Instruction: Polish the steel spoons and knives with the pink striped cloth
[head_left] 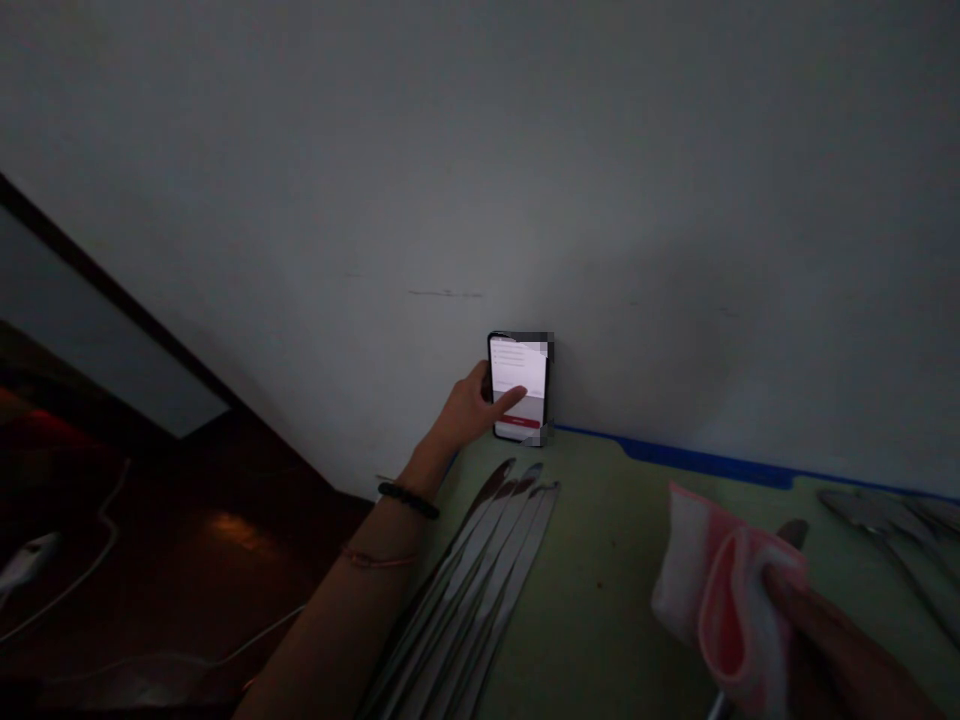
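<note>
My left hand (471, 404) is closed around the left edge of a smartphone (517, 405), with its thumb over the lit screen. The phone stands upright on the table near the wall. At the lower right, my right hand (832, 630) grips a folded pink and white cloth (742, 590). A metal tip (793, 533) shows beyond the cloth and a thin shiny piece pokes out below it; I cannot tell which kind of cutlery this is. Several table knives (480, 590) lie side by side next to my left forearm.
Several spoons (855, 510) lie at the right of the pale green tabletop (592, 530). Blue tape (705, 465) runs along its back edge, against the white wall (480, 180). To the left, a white cable (112, 530) trails over the dark red floor (247, 500).
</note>
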